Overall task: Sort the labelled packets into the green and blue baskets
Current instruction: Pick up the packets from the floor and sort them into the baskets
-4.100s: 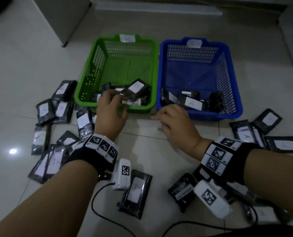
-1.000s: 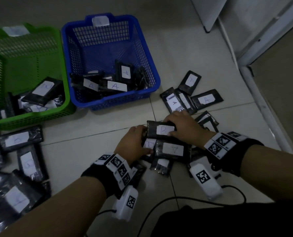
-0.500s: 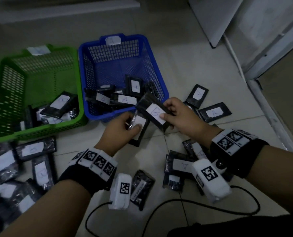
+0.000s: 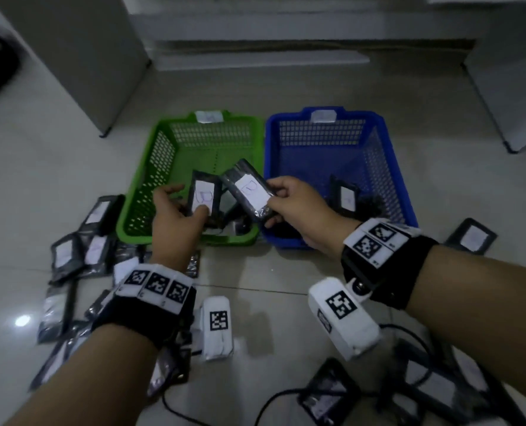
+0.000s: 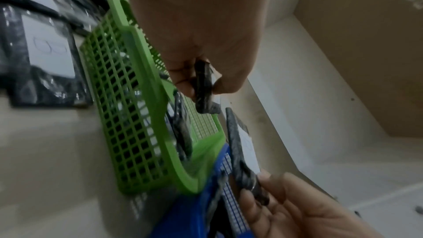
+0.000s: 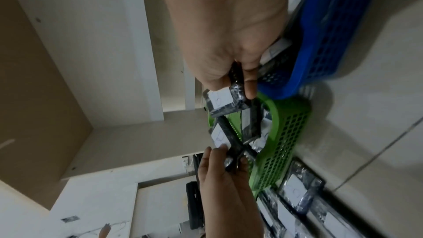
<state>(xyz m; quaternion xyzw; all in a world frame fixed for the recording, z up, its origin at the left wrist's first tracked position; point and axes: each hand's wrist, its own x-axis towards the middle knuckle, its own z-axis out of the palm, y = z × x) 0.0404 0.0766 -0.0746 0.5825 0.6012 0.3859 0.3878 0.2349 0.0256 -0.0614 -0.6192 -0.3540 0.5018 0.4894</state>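
Here the left hand [image 4: 175,219] pinches a black labelled plastic packet [image 4: 203,196] over the green mesh basket [image 4: 151,192]; the right hand's [image 4: 298,207] grip holds another (tilted) packet [image 4: 249,189] beside the blue mesh basket [image 4: 390,167].

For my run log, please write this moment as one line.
left hand: holds packet | right hand: holds second packet | both above green basket | blue basket: beside

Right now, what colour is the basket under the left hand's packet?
Green, clearest in the head view.
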